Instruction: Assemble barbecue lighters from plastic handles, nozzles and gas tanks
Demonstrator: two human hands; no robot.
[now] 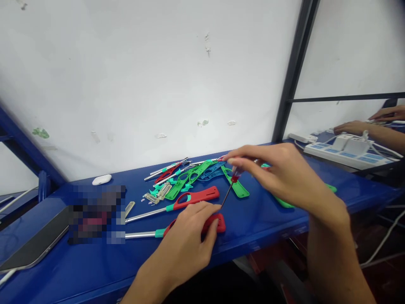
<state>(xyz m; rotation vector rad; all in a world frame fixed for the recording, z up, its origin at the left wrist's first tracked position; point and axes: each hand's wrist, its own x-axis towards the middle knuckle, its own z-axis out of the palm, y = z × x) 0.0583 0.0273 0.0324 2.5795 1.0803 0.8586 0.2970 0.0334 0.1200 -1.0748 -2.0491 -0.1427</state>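
Note:
My left hand (185, 242) is closed around the red handle of a long-necked lighter (220, 224), which lies on the blue table with its metal tube pointing left. A screwdriver (234, 179) with a clear and red grip is pinched in my right hand (281, 173). Its thin shaft slants down to the left, the tip close to my left fingers and the lighter handle; whether it touches a screw is hidden. Just behind lies a second red lighter (205, 195). Green handle shells (239, 188) and a blue shell (212, 172) are spread beyond it.
Clear fuel tanks (163, 191) and small teal parts sit left of the shells. At left are a white earbud case (101, 180), a dark phone-like device (38, 238) and a pixelated item (98, 215). Right, beyond a post (292, 76), another person's hands (354, 127) are near a power strip (341, 153).

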